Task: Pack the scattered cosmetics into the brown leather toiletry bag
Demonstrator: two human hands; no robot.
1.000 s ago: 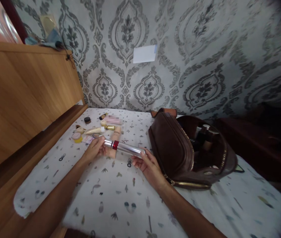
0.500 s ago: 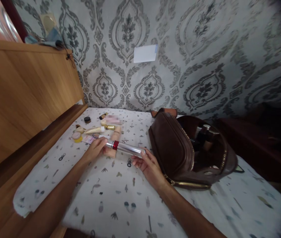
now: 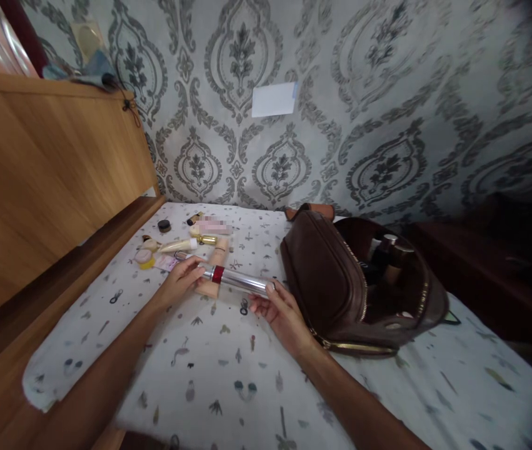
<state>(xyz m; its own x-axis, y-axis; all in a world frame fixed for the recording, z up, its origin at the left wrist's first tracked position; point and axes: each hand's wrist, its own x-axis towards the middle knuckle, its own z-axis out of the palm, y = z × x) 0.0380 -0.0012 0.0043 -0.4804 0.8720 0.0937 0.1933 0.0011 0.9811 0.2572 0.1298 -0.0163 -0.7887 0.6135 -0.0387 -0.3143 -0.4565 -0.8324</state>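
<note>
Between both hands, above the cloth, a long silver tube with a red band (image 3: 242, 280) lies nearly level. My left hand (image 3: 179, 282) pinches its left end, and my right hand (image 3: 285, 315) has thumb and fingers on the right end. Under and behind the tube is a peach-coloured flat item (image 3: 219, 251). Beyond my left hand lie a cream squeeze tube (image 3: 175, 246), a small gold tube (image 3: 207, 239), a round yellow-and-pink container (image 3: 144, 257) and a small black jar (image 3: 164, 225). What kind of product the silver tube is I cannot tell.
An unzipped brown leather bag (image 3: 322, 275) stands right of my right hand, with several bottles (image 3: 390, 256) inside. A white patterned cloth (image 3: 209, 375) covers the surface. A wooden panel (image 3: 54, 150) rises at left, and a patterned wall (image 3: 242, 162) closes the back.
My left fingers have shifted slightly on the tube's left end. The tube and my right hand stay almost in place, and the view has moved a little.
</note>
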